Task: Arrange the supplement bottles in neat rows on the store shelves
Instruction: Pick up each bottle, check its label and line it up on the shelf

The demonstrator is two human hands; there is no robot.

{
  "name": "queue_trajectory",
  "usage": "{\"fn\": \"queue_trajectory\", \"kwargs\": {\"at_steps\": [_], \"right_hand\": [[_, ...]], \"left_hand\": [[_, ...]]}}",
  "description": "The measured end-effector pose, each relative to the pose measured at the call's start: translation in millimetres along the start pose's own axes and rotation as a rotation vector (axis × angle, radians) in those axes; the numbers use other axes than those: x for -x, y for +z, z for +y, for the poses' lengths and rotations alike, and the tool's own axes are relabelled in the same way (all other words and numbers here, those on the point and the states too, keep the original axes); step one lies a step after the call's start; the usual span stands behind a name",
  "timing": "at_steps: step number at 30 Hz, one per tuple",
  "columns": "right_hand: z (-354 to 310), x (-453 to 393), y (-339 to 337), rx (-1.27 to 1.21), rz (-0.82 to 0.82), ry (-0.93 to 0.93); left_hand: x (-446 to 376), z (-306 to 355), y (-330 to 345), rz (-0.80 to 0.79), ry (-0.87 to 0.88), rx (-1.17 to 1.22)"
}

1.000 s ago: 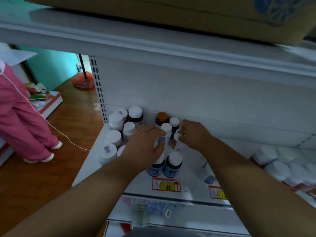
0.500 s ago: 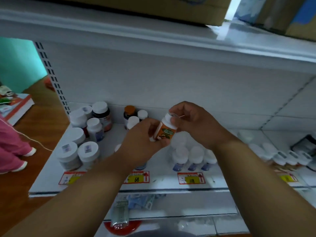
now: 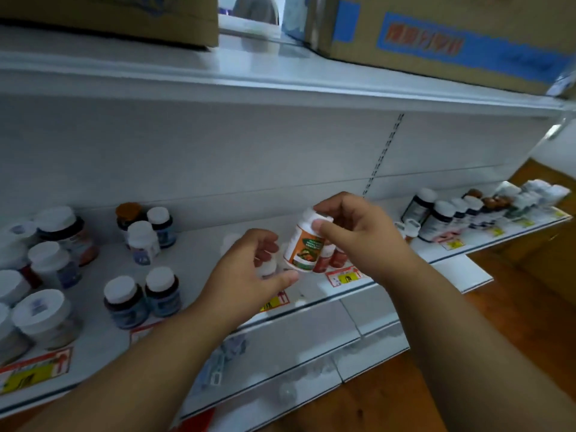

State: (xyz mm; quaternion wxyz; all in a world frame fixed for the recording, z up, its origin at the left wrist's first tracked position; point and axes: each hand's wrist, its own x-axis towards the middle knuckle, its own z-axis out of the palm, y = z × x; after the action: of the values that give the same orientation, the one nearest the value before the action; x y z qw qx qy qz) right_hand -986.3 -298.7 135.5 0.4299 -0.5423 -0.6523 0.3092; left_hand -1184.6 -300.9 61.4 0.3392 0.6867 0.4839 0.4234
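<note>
Holding white orange-labelled bottle (image 3: 304,244) tilted.

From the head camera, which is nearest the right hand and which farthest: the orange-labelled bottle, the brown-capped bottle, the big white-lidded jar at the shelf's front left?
1. Orange-labelled white bottle: held in the right hand.
2. Brown-capped dark bottle: back of shelf, leftward.
3. Big white-lidded jar: far left, front edge.

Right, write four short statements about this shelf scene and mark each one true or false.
1. The right hand holds the orange-labelled bottle near its cap. True.
2. That bottle stands on the shelf. False: it is held tilted above it.
3. The left hand grips a dark bottle with an orange cap. False: that orange-capped bottle stands untouched near the back panel.
4. Cardboard boxes sit on the upper shelf. True.
</note>
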Motion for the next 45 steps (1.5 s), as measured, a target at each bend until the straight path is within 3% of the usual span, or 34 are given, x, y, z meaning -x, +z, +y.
{"fn": "queue_trajectory", "kwargs": {"at_steps": [6,12,15,20,25,31,45], "right_hand": [[50.5,-6.9,-73.7,0.051,0.063,0.001],[117.5,-39.4,-166.0,0.172,0.146,-0.056],[144.8,-70.2,-201.6,0.246,0.147,-0.107],[187.9,-128.8,-211.9,0.408,-0.023,-0.194],[226.7,-160.6,-190.9,0.494,-0.233,-0.220],[253.7,-165.6,-181.4,0.480,-0.446,-0.257],[252.2,-174.4,-176.9,0.444,-0.508,-0.160]], "left_hand": [[-23.5,17.0,74.9,0.013,0.027,-0.048],[-61.4,51.2,191.5,0.021,0.068,-0.035],[-80.1,60.8,245.3,-0.039,0.204,-0.316],[-108.4,68.6,303.4,-0.058,0.259,-0.716],[-121.5,57.5,324.7,-0.129,0.098,-0.981],[-124.3,49.0,327.7,-0.079,0.100,-0.917],[-123.9,51.4,323.9,-0.060,0.102,-0.868]]}}
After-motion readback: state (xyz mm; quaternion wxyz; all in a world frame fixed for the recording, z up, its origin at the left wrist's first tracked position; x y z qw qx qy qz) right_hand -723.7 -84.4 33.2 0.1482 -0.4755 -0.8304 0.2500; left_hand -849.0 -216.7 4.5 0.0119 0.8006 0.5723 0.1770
